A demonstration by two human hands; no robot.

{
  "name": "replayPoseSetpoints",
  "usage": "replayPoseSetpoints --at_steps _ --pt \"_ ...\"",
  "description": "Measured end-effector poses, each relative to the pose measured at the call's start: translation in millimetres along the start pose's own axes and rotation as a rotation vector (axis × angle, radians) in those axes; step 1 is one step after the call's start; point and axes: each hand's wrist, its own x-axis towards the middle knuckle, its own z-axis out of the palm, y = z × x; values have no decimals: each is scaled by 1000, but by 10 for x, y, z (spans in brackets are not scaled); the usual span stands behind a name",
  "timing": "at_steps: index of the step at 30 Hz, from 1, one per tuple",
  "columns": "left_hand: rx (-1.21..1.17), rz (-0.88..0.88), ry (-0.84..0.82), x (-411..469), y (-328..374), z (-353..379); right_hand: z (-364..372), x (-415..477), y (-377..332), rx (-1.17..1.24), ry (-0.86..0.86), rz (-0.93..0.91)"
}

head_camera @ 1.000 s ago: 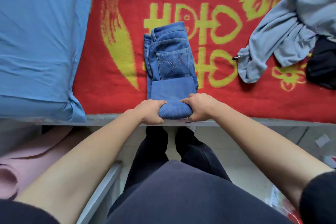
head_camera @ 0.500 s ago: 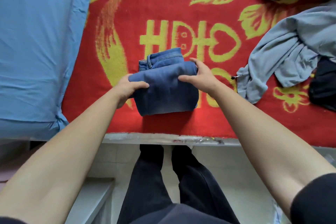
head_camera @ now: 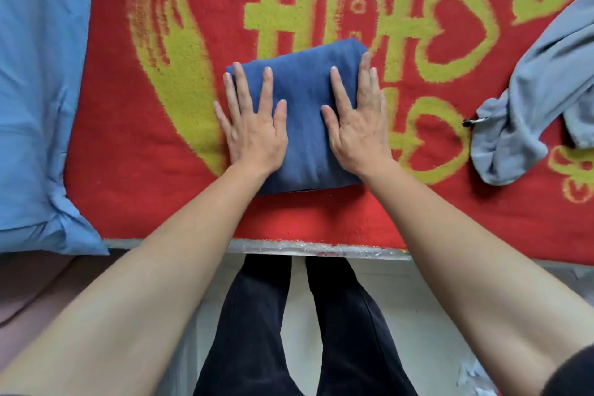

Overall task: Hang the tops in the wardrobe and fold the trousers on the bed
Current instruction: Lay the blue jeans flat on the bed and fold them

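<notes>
Head view, looking straight down over the bed's front edge.

The folded blue denim trousers (head_camera: 305, 119) lie as a thick, compact rectangular bundle on the red fleecy blanket with yellow-green lettering and hearts (head_camera: 321, 219). They sit near the front of the bed, about mid-frame. The bundle is slightly askew, its far edge higher on the right. Only plain denim shows on top.

The left hand (head_camera: 254, 135) lies flat, palm down, on the left part of the bundle with its fingers straight and spread. The little finger and outer palm lie off the denim, over the blanket. The right hand (head_camera: 356, 132) is also flat and palm down, on the right part, with fingers straight and closer together. Its fingertips reach toward the far right corner. Both hands rest spread on the cloth, gripping nothing. They are apart, with a strip of bare denim between the thumbs. Forearms are bare.

A pale blue pillow (head_camera: 38, 90) fills the left side, its lower corner at the bed's front edge, well apart from the trousers. A pale grey soft garment (head_camera: 530, 100) lies crumpled at the right, partly out of frame and well apart from the right hand. A small metal piece (head_camera: 472, 120) sits at its left edge; I cannot tell what it is.

The grey bed frame rail (head_camera: 321, 249) runs just below the blanket. The person's legs in black trousers (head_camera: 257, 315) stand close against it. Some pink fabric (head_camera: 32, 283) is at lower left, blurred.
</notes>
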Motion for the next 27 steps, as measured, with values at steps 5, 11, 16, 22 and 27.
replayPoseSetpoints --at_steps 5,11,16,22,27 --pt "94 0 -3 442 -18 340 289 425 64 -55 -63 80" --pt "86 -7 25 606 -75 583 495 569 90 -45 -97 86" --pt "84 16 -64 501 -55 339 274 443 72 -14 -108 66" --pt "122 385 188 -297 -193 123 180 -353 53 -112 216 -244" --pt "295 517 -139 -906 -391 207 262 -977 206 -322 -125 -355"
